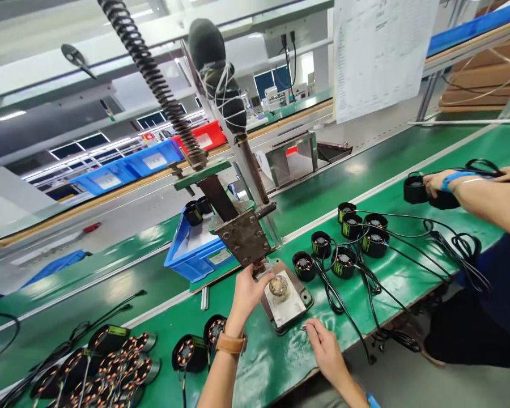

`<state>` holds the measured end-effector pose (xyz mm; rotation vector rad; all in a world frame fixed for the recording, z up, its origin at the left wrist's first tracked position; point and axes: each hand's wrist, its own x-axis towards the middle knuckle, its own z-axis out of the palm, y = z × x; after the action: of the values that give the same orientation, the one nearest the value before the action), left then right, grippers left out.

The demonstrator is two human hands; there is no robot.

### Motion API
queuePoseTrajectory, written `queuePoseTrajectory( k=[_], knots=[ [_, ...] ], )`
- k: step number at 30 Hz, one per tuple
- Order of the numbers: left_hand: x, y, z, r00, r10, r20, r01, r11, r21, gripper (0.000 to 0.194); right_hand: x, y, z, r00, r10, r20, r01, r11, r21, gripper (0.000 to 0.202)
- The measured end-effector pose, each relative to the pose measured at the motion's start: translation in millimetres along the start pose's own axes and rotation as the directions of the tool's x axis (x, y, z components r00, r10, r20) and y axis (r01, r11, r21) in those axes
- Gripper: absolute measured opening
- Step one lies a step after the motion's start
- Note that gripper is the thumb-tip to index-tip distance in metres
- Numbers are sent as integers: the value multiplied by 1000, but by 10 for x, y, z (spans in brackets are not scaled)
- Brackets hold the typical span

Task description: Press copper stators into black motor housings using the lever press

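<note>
A manual arbor press (244, 235) with a tall spring stands on the green bench. My left hand (247, 292), with a brown strap at the wrist, is closed at the foot of the press ram. Its fingertips pinch around the lower end of the ram, and what they hold there is not clear. Just below them, a round metal fixture (278, 287) sits on the pale plate (288, 309) of the press base. To the right of the base, my right hand (324, 344) is low over the bench edge. Thumb and forefinger pinch a small shiny piece (305, 327), too small to name.
Several black round motor housings (344, 262) with cables stand to the right. Copper-wound motor parts (110, 368) and black housings (189, 352) lie at left. A blue bin (195, 262) is behind the press. At far right, a co-worker's hand (437, 182) holds a black housing.
</note>
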<state>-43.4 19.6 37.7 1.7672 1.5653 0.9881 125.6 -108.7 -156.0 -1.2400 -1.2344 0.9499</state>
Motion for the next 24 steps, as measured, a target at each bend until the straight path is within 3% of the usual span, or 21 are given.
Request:
queuePoseTrajectory(
  k=[6,12,18,24],
  knots=[
    [28,-25,89,994,-3,-107,2,1000,-10,36,-15,2,-7,996,-93,-15,92,993,-71,44],
    [11,-81,117,978,-9,-207,12,1000,13,43,-31,51,32,990,-138,-41,131,982,-133,40],
    [50,-74,89,989,-7,-150,10,1000,22,39,-54,63,42,984,-170,-43,161,973,-164,37],
    [34,-29,81,980,-21,-197,32,998,53,41,-65,32,39,972,-234,-24,222,946,-237,34]
  ],
)
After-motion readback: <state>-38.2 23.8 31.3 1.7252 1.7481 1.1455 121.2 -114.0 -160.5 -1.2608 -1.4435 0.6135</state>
